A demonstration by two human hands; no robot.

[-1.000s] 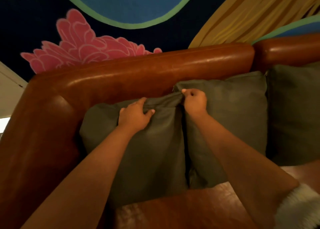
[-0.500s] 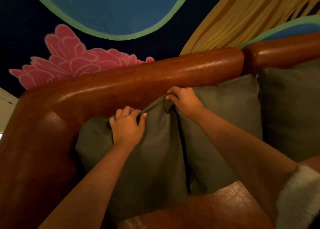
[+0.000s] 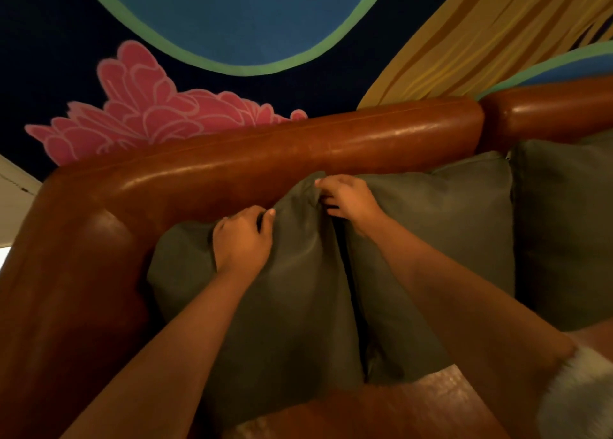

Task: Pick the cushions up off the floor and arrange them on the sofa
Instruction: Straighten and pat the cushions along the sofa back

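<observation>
The brown leather sofa [image 3: 298,149] curves behind and to the left of the grip. The left hand [image 3: 243,239] curls its fingers over the top edge of the leftmost green cushion [image 3: 292,312], which leans on the backrest. Just right of it, the right hand [image 3: 351,199] pinches the same cushion's raised top corner. Beyond that grip a second cushion [image 3: 441,232] stands touching the first, followed by a third cushion [image 3: 564,223].

Both bare forearms reach away from the near edge and converge toward the far middle. The left grip [image 3: 243,239] lies knuckles-up, fingers curled over the top edge of a cushion [image 3: 292,306], thumb on its near face. The right grip [image 3: 348,201], slightly farther and just beside it (the two do not touch), pinches the same cushion's raised top corner with curled fingers [image 3: 326,183]. A white fluffy sleeve [image 3: 583,395] covers the right elbow.
</observation>
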